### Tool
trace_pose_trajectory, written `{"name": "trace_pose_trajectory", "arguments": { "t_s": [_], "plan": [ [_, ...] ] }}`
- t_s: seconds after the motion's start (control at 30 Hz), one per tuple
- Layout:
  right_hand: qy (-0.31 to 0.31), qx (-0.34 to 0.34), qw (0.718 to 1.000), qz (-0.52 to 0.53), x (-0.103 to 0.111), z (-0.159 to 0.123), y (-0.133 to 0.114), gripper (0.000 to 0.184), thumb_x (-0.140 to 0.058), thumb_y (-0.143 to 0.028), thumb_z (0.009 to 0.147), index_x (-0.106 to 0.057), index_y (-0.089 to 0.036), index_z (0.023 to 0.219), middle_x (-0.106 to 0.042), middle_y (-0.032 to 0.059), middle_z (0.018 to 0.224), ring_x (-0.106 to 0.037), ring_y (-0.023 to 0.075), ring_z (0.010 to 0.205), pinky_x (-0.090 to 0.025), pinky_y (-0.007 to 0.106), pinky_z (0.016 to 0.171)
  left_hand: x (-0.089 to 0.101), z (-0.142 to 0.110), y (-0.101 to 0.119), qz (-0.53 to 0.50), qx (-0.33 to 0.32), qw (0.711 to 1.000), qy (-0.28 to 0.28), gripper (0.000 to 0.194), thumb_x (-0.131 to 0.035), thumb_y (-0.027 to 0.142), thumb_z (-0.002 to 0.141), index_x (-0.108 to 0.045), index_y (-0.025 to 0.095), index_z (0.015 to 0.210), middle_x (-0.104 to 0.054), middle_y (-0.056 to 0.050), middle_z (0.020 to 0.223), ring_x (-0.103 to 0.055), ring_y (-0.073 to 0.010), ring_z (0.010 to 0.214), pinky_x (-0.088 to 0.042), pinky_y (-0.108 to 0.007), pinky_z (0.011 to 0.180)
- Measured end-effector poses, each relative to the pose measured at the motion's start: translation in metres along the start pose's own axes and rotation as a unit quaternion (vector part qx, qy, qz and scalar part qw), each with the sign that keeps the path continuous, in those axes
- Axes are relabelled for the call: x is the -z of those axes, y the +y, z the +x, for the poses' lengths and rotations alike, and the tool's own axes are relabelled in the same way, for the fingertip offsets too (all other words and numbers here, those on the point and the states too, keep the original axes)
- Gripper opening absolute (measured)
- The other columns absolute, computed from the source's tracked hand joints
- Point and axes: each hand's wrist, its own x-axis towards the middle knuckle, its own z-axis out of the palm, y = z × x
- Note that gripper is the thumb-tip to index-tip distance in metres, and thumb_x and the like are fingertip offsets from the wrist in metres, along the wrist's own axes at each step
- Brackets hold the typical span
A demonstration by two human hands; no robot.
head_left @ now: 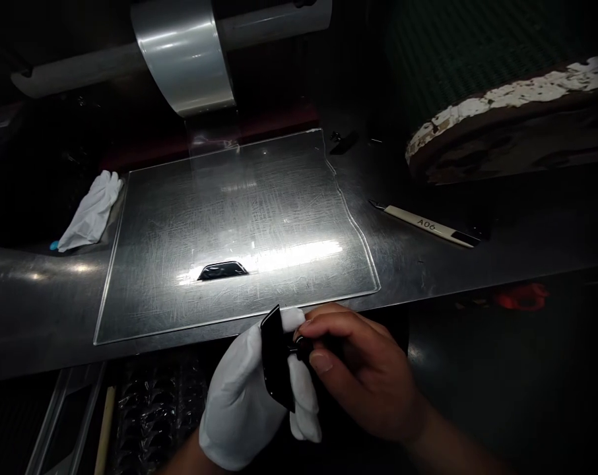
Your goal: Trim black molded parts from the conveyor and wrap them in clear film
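My left hand (244, 389), in a white glove, is closed around a glossy black trapezoid-shaped piece (275, 359) tilted up on edge. Bare fingers of my right hand (358, 369) pinch a small dark round part (301, 344) that sits against the back of this piece; its kind is too dark to make out. Just beyond my hands, a similar black piece (224, 270) lies on a clear scratched sheet (155, 303) on the metal table. Both hands are in front of the table's near edge.
A roll of clear film (185, 59) hangs on a bar at the back. Left of the sheet lies a white glove (94, 211); a tool marked A06 (418, 224) lies to the right. A plastic tray (150, 415) sits below, and a large green textured object (467, 66) is at upper right.
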Motion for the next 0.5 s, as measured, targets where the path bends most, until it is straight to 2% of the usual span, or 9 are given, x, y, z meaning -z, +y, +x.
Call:
{"name": "trace_pose_trajectory", "arguments": {
  "t_s": [0.1,0.3,0.37,0.43,0.5],
  "plan": [
    [-0.002,-0.036,0.999,0.015,-0.001,-0.002,0.0,0.028,-0.07,-0.017,0.095,-0.07,-0.029,0.12,-0.071,0.0002,0.101,-0.068,0.013,0.081,-0.056,0.023,0.071,0.002,0.0,-0.002,-0.012,-0.004,1.0,0.009,0.061,-0.019,0.045,0.113,-0.055,0.01,0.148,-0.079,-0.007,0.072,-0.077,-0.0158,0.062,-0.052,-0.02,0.054],
    [0.006,-0.117,0.987,0.112,-0.005,-0.005,-0.006,0.021,-0.07,-0.024,0.098,-0.071,-0.035,0.116,-0.07,-0.0018,0.091,-0.066,0.0128,0.077,-0.055,0.023,0.07,0.0,-0.003,0.001,0.002,0.016,1.0,-0.001,0.059,-0.023,0.047,0.113,-0.053,0.013,0.15,-0.077,-0.006,0.067,-0.076,-0.0165,0.06,-0.05,-0.02,0.053],
    [0.014,-0.135,0.98,0.143,-0.006,-0.004,-0.012,0.016,-0.071,-0.026,0.099,-0.073,-0.034,0.112,-0.069,-0.001,0.088,-0.065,0.0125,0.075,-0.055,0.023,0.068,-0.002,-0.006,0.007,0.032,0.041,0.998,0.032,0.053,-0.032,0.048,0.111,-0.059,0.018,0.146,-0.079,-0.008,0.077,-0.076,-0.0185,0.064,-0.054,-0.025,0.057],
    [0.02,-0.137,0.975,0.172,-0.006,-0.002,-0.016,0.013,-0.072,-0.027,0.098,-0.074,-0.032,0.11,-0.069,0.0002,0.088,-0.065,0.0124,0.074,-0.055,0.022,0.067,-0.005,-0.009,0.014,0.067,0.073,0.993,0.069,0.046,-0.045,0.05,0.107,-0.067,0.024,0.138,-0.081,-0.01,0.094,-0.078,-0.0242,0.08,-0.059,-0.033,0.068],
    [0.026,-0.126,0.972,0.197,-0.007,0.0,-0.018,0.012,-0.071,-0.03,0.099,-0.073,-0.031,0.11,-0.07,0.0011,0.088,-0.066,0.0127,0.073,-0.055,0.022,0.065,-0.01,-0.01,0.022,0.087,0.093,0.989,0.075,0.042,-0.055,0.052,0.103,-0.069,0.027,0.134,-0.079,-0.011,0.11,-0.075,-0.0292,0.098,-0.061,-0.041,0.078]
  ]
}}
